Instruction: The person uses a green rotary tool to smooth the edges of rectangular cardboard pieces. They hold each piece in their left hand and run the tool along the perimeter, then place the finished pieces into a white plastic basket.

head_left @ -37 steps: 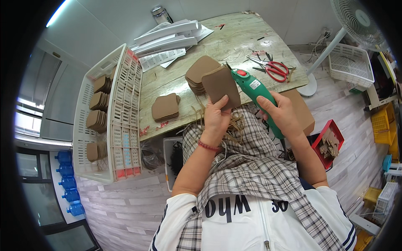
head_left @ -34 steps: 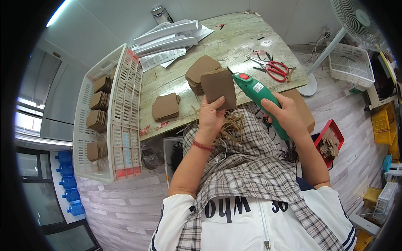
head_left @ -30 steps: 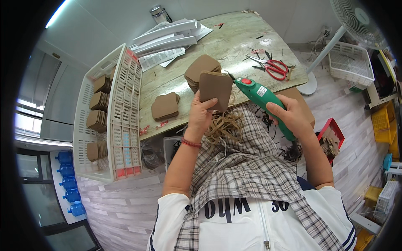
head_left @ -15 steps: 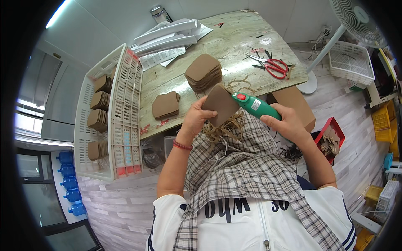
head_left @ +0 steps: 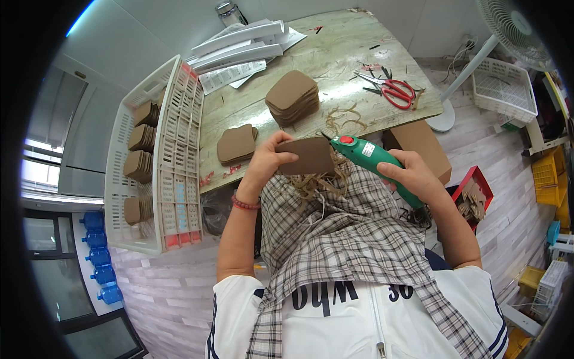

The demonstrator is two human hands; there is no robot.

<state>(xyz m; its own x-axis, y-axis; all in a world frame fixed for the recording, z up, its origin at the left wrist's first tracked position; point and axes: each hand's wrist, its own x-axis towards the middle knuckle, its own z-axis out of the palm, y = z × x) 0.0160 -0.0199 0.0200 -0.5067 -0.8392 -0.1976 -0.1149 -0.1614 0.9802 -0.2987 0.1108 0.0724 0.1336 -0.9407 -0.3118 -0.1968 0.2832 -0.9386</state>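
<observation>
Between the thumb and fingers of my left hand (head_left: 267, 161) is a flat brown panel (head_left: 311, 157) with rounded corners. My right hand (head_left: 412, 172) is wrapped round a green handheld electric cutter (head_left: 369, 157) with a red switch. The cutter's narrow dark tip meets the panel's right upper edge; whether it touches I cannot tell. Thin tan trimmings (head_left: 317, 184) lie in my lap, on the checked apron, below the panel. Just beyond my hands, a tall stack of brown panels (head_left: 292, 91) and a lower stack (head_left: 235, 143) sit on the table.
On the table (head_left: 347, 54) lie red-handled scissors (head_left: 397, 93), dark scraps and rolled papers (head_left: 242, 51). A white crate (head_left: 170, 236) holding brown stacks stands at the left. At the right are a cardboard box (head_left: 429, 149), a red box (head_left: 475, 185) of pieces and a fan (head_left: 508, 24).
The brown panel has turned and tilted, so it looks flatter and wider. My left hand has shifted slightly left with it. The cutter has swung a little, its rear end lower.
</observation>
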